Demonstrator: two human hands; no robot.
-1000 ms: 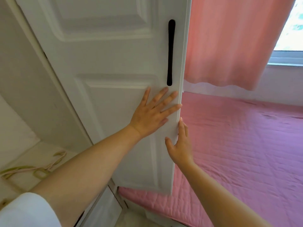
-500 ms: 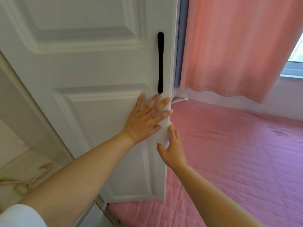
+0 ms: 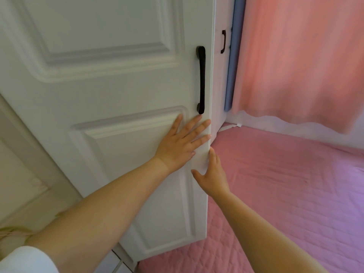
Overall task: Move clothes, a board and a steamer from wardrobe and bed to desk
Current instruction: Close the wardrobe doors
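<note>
At the left of the frame stands the white wardrobe door (image 3: 110,119), upright, its free edge running top to bottom through the middle. Behind it at lower left a slice of the wardrobe's pale inside (image 3: 25,186) shows; its contents are too blurred to tell. The left hand (image 3: 180,143) presses flat on the door, fingers spread wide, just below the black handle (image 3: 201,79). The right hand (image 3: 211,174) touches the door's edge, fingers straight. To the right lies the pink bed (image 3: 285,194) under a pink curtain (image 3: 299,56).
</note>
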